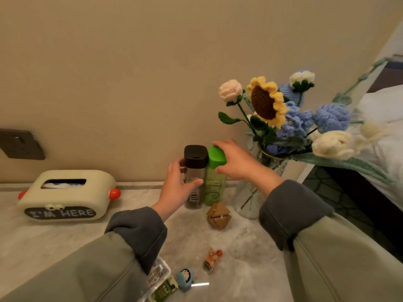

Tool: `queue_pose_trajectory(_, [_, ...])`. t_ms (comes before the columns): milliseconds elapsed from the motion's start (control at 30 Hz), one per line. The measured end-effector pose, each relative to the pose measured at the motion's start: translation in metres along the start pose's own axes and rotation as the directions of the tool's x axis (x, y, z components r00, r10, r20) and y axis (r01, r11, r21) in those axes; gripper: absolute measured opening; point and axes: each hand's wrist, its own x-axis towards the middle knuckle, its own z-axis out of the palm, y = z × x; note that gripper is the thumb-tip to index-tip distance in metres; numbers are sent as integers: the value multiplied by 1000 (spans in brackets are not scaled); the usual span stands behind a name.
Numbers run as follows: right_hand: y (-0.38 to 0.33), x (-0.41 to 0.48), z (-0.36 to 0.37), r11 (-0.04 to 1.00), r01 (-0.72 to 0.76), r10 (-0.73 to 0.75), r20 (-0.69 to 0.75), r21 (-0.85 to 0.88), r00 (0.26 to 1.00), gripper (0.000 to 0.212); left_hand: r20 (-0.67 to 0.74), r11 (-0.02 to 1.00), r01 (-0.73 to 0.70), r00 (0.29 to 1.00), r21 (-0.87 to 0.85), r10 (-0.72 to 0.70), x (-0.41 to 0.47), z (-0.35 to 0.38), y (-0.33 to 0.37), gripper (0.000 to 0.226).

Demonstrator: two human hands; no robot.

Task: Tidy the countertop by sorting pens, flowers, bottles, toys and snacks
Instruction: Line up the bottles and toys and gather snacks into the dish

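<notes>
Two bottles stand side by side against the wall: a dark one with a black cap and a green one with a green cap. My left hand grips the dark bottle's body. My right hand curls over the green cap. To their right stands a glass vase of crocheted flowers. On the marble counter lie a brown wooden puzzle toy, an orange figurine and a blue round toy.
A cream tissue box reading "I'M HERE" sits at the left. A clear acrylic holder and a green snack packet lie near the front edge under my left sleeve. A wall socket is at far left; a bed at right.
</notes>
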Motion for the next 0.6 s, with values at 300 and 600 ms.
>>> queue_pose_trajectory(300, [16, -1, -3, 980, -25, 35, 47, -196, 998, 79, 30, 1000, -13, 999, 18, 12, 11, 26, 9, 72])
queue_pose_trajectory(600, [10, -7, -3, 965, 29, -27, 11, -262, 1000, 79, -7, 999, -15, 1000, 52, 16, 16, 33, 14, 72])
